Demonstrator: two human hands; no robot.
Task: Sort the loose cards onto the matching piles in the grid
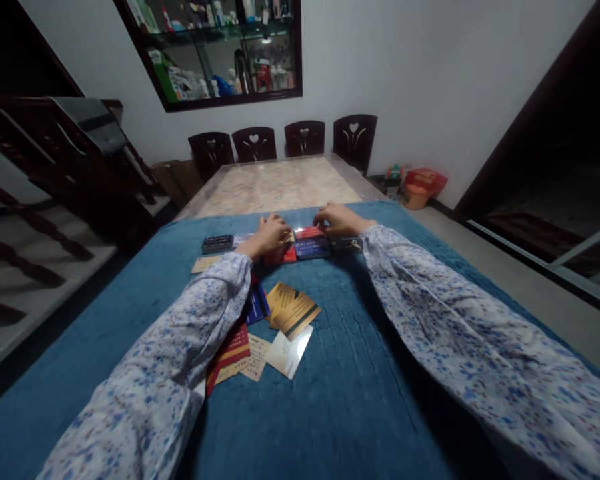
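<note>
Where the row of cards runs across the far part of a blue cloth (355, 400), both hands reach in with bent fingers. The left hand (274, 235) curls over a red stack (281, 256); whether it grasps a card cannot be told. The right hand (337, 220) has its fingertips at the right end of a red card (307, 233), and its grip is likewise unclear. Just on the near side of that red card lies a blue stack (313, 249), with a dark stack (350, 245) to its right, partly below the right hand. At the left end of the row sits a black stack (217, 243), and nearer, a tan card (203, 264).

Nearer still, loose cards spread beside the left sleeve (180, 340): a blue card (257, 305), overlapping gold cards (295, 310), a shiny white card (289, 351), a beige card (256, 357) and a red-and-gold card (234, 347), partly hidden by the sleeve.

Beyond the cloth, the patterned surface (275, 181) extends to four dark chairs (305, 138) by the wall. Far left, a glass-shelved cabinet (233, 100) holds bottles and boxes; far right, a red bag (426, 179) tops an orange bucket (415, 197).
</note>
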